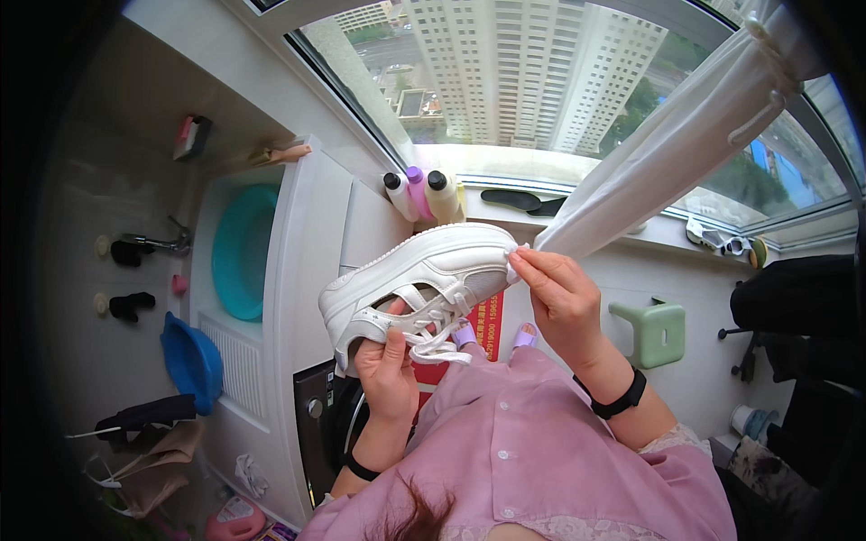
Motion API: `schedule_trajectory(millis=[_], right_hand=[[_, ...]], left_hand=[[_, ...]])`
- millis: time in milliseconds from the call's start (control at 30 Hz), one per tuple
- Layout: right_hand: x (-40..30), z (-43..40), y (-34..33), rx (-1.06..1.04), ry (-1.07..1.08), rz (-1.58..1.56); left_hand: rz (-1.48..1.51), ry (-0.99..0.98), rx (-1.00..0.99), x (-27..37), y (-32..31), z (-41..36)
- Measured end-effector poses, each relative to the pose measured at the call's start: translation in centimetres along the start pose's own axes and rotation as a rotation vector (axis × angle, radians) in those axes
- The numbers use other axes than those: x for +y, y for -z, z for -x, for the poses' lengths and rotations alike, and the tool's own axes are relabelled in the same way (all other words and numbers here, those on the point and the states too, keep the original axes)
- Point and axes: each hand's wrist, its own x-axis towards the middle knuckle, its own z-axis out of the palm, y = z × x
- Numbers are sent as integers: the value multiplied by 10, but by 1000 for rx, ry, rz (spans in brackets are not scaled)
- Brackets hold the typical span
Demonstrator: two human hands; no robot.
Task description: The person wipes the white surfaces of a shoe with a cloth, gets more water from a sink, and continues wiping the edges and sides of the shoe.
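A white lace-up shoe (419, 277) with cut-out sides is held up in front of me, its toe towards the right and its sole edge towards the window. My left hand (389, 372) grips the shoe near the heel opening, with fingers inside and the thumb on the outside. My right hand (565, 297) pinches a small white wad, perhaps tissue or cloth (514, 264), against the toe. The white laces (436, 348) are tied and hang loosely over the shoe's near side.
Bottles (440, 196) and black insoles (511, 199) are by the window, beside a white curtain (649, 162). On the left is a sink with a turquoise basin (247, 253); below it, a washing machine (321, 412). A green stool (656, 335) stands on the right.
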Motion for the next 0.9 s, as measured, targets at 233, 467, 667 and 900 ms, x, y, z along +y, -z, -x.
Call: schedule_trajectory(millis=[233, 467, 667, 900], right_hand=[[6, 26, -2, -24, -225, -127], [-10, 10, 11, 122, -303, -213], [-21, 7, 3, 65, -106, -207], [-28, 2, -1, -21, -70, -195]], left_hand=[[78, 17, 59, 4, 7, -3], [78, 8, -1, 3, 7, 0], [-81, -26, -130, -3, 3, 12], [-521, -234, -352, 1, 1, 10]])
